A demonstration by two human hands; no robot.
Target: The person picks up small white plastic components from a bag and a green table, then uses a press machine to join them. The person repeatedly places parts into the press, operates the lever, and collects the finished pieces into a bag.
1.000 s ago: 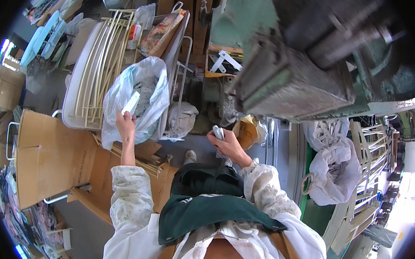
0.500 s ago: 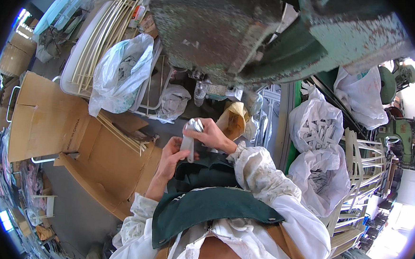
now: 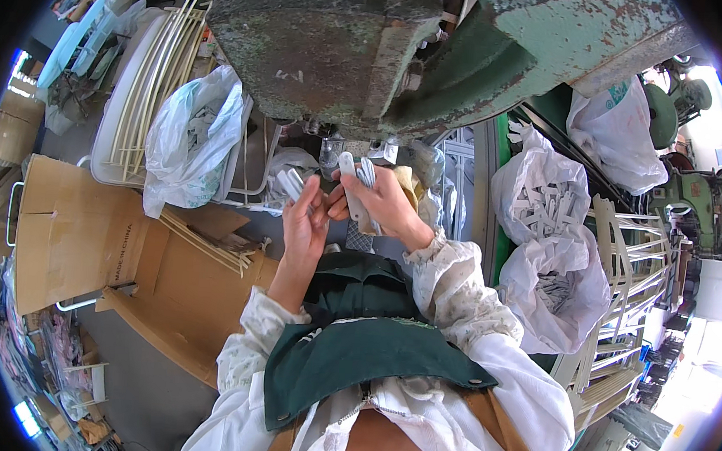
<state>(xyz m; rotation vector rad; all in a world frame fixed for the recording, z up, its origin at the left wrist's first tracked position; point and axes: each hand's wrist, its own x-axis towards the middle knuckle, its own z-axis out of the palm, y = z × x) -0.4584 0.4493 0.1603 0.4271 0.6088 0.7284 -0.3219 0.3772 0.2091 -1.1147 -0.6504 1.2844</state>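
Both my hands are raised in front of me, just below a big worn green machine. My left hand holds a few flat white strips that fan out from its fingers. My right hand grips a small bundle of the same white strips, standing upright. The two hands almost touch. My sleeves are white and speckled, and a dark green apron covers my lap.
A clear plastic bag of white strips hangs at my left, beside a rack of pale curved rods. Brown cardboard boxes lie at lower left. Two more white bags of parts sit at my right, next to white frames.
My left hand came back from the plastic bag at the left to meet my right hand, and both rose toward the machine. My view tilted up closer to the machine.
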